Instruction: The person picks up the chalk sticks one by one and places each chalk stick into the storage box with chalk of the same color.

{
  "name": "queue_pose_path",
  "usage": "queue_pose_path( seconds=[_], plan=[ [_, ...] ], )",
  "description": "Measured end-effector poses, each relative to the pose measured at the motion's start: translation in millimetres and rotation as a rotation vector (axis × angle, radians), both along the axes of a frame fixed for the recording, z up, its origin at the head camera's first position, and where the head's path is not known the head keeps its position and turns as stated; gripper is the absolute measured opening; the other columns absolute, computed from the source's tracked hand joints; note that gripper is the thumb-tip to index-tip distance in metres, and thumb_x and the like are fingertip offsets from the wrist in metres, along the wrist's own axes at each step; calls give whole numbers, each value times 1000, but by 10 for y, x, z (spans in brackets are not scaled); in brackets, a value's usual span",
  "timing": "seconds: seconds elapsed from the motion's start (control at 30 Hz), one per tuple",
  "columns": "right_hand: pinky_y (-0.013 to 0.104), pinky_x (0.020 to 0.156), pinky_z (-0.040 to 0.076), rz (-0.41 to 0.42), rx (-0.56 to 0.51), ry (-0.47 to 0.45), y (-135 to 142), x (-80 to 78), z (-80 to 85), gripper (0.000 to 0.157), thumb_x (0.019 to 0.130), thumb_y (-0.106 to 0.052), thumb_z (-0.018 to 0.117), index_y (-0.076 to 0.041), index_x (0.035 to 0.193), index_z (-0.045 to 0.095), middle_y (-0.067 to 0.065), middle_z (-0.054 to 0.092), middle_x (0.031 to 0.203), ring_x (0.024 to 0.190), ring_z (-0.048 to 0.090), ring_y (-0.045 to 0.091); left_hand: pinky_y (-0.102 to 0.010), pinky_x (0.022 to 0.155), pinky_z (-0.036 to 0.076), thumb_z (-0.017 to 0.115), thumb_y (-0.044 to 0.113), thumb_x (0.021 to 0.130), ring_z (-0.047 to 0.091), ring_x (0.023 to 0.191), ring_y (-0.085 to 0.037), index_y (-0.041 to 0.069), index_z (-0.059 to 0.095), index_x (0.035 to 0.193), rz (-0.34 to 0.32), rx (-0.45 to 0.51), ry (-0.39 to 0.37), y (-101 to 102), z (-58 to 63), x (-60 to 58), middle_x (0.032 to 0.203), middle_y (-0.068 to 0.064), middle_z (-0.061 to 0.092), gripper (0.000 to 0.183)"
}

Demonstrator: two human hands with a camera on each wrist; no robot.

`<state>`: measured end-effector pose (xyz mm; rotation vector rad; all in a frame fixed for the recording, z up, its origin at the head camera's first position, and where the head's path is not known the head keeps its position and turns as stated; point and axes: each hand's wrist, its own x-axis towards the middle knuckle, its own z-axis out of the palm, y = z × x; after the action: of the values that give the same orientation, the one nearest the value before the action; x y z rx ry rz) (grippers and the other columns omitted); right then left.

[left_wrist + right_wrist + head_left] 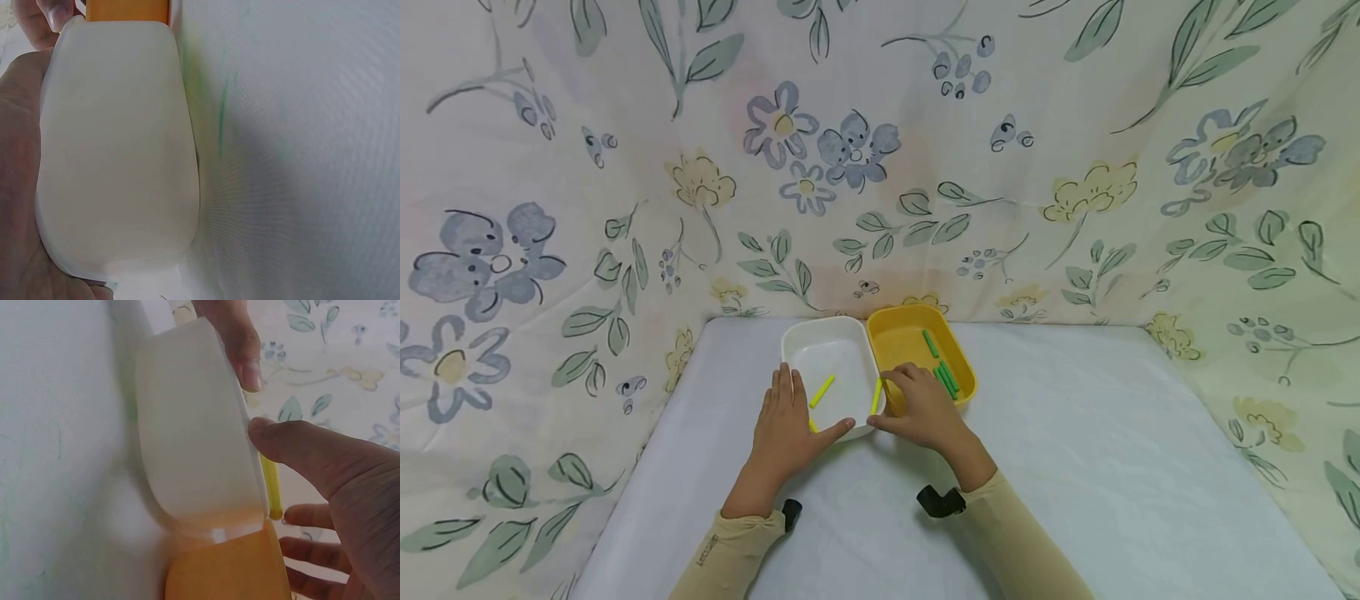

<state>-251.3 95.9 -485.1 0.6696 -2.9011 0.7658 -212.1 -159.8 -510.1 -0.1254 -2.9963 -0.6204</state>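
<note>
My left hand [787, 429] rests on the near left rim of a white tray [835, 327], its fingers straight and its thumb along the front edge. Inside that tray lies a yellow stick [822, 392], and another yellow piece shows partly behind the left hand. Above the tray's right side, my right hand [925, 410] holds a yellow stick [876, 397] end to end between thumb and forefinger. The same yellow stick [270, 487] shows beyond the white rim in the right wrist view. The left wrist view shows mainly the white tray's outer wall [119, 144].
A yellow tray [898, 315] stands against the white tray's right side. Several green sticks [931, 343] lie in it. Both trays stand near the back of the white-covered table [1075, 433], before a flowered cloth [880, 242].
</note>
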Motion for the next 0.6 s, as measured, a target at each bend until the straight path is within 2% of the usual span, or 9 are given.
queue_pose_path(
  seconds=[0.4, 0.6],
  plan=[
    [50, 115, 50, -9, -22, 0, -38, 10, 31, 76, 80, -52, 91, -18, 143, 67, 4, 64, 139, 128, 61, 26, -60, 132, 14, 57, 90, 83, 2, 165, -47, -11, 8, 165, 2, -6, -12, -4, 10, -5, 176, -29, -5, 139],
    [50, 115, 50, -23, -14, 13, -47, 28, 55, 77, 79, -54, 92, -18, 143, 66, 4, 65, 139, 128, 61, 25, -59, 133, 13, 57, 90, 84, 1, 165, -47, -11, 8, 165, 0, -3, -6, -6, 0, -8, 176, -29, -5, 139]
  ],
)
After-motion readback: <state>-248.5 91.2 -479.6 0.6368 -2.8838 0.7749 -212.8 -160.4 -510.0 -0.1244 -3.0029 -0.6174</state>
